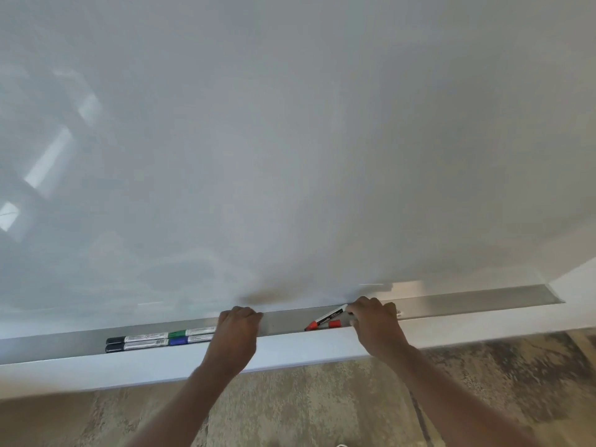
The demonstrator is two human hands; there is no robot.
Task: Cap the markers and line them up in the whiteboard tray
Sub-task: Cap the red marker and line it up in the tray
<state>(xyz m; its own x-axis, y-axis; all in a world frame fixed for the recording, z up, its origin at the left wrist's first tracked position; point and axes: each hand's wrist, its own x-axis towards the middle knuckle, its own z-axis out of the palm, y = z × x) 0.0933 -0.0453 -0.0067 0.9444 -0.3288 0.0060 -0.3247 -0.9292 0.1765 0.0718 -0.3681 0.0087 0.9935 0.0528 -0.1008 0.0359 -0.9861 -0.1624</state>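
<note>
A metal whiteboard tray [467, 301] runs along the bottom of the whiteboard [290, 140]. At its left lie two rows of capped markers: two with black caps [115, 344], then a green one [177, 334] and a blue one [178, 341]. My left hand [237, 333] is curled over the tray and covers the right ends of the green and blue markers. What it grips is hidden. My right hand [375, 324] holds the upper end of a tilted red marker [327, 319], whose red end points down-left. A small red piece [334, 324], possibly a cap, lies beside it.
A white ledge [161, 366] fronts the tray. Below it is mottled brown-grey floor [306, 408]. The tray's right stretch ends at a corner [554, 296] beside a white wall.
</note>
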